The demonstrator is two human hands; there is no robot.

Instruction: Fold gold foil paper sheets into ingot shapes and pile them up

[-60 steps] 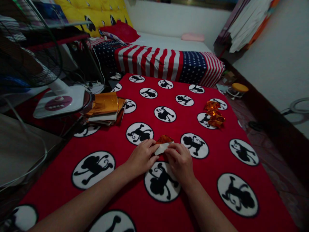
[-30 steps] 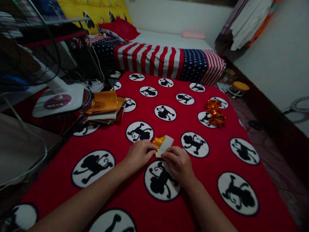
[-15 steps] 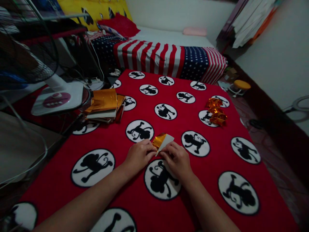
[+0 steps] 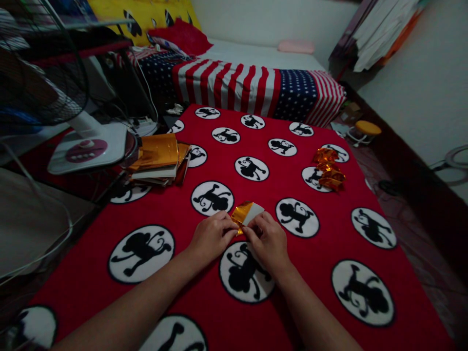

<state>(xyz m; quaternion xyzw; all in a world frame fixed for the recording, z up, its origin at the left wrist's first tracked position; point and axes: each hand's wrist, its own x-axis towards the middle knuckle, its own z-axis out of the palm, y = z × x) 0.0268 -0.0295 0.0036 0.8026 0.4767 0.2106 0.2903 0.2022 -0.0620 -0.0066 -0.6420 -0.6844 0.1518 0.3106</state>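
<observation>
A small sheet of gold foil paper (image 4: 244, 212), gold on one face and pale on the other, lies partly folded on the red cloth with black monkey prints (image 4: 252, 192). My left hand (image 4: 214, 234) pinches its left near edge between thumb and fingers. On the opposite side my right hand (image 4: 266, 241) grips the near right edge, fingers curled and knuckles up. Both thumbs sit close together at the near corner, where a bit of gold shows turned over. Fingertips hide part of the fold.
At left lies a stack of gold foil sheets (image 4: 159, 158), beside a white fan base (image 4: 87, 148). Several crumpled or folded gold foil pieces (image 4: 329, 168) rest at the right. Beyond the cloth stands a bed with a striped, starred cover (image 4: 226, 83). A yellow-topped stool (image 4: 367, 128) is on the floor.
The near corner of the foil paper has been turned over, so gold now shows between my thumbs where a pale edge was. Both hands stay in nearly the same place.
</observation>
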